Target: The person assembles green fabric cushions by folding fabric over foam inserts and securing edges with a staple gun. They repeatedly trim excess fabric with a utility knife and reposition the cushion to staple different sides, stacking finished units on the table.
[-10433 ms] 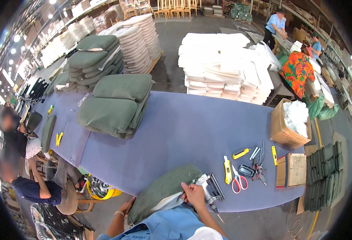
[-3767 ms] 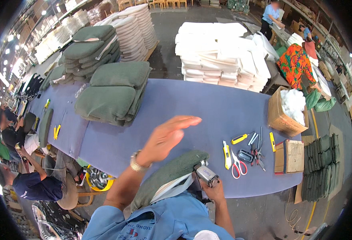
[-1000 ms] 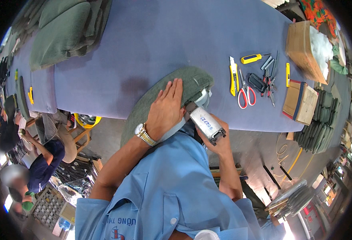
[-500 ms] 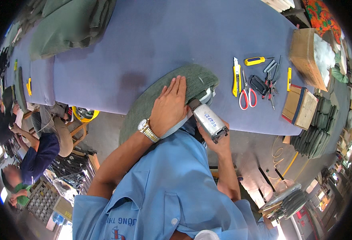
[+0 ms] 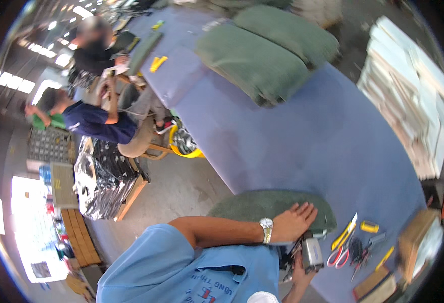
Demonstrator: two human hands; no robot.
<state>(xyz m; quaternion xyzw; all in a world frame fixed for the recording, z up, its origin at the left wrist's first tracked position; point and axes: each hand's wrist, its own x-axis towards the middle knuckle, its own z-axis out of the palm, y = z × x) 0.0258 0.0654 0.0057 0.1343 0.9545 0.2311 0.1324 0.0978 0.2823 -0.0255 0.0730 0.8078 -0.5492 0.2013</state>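
A curved cushion covered in dark green fabric (image 5: pixel 247 204) lies at the near edge of the blue-covered table. My left hand (image 5: pixel 293 223) rests flat on its top, fingers stretched out, with a metal watch on the wrist. Just below that hand, my right hand (image 5: pixel 299 272) is wrapped around a silver staple gun (image 5: pixel 312 254). The gun's nose is at the cushion's near edge, close to the left palm; whether it touches the fabric I cannot tell.
Right of the cushion lie a yellow utility knife (image 5: pixel 344 233), red-handled scissors (image 5: pixel 338 256) and other hand tools. Two green cushions (image 5: pixel 254 63) sit farther up the table. Cardboard boxes (image 5: pixel 418 237) stand at the right. Co-workers (image 5: pixel 100 118) are at the left, near a yellow basket (image 5: pixel 194 153).
My view has swung to the left, bringing the co-workers and far cushions further into the picture. The left hand still lies on the cushion and the right still grips the staple gun.
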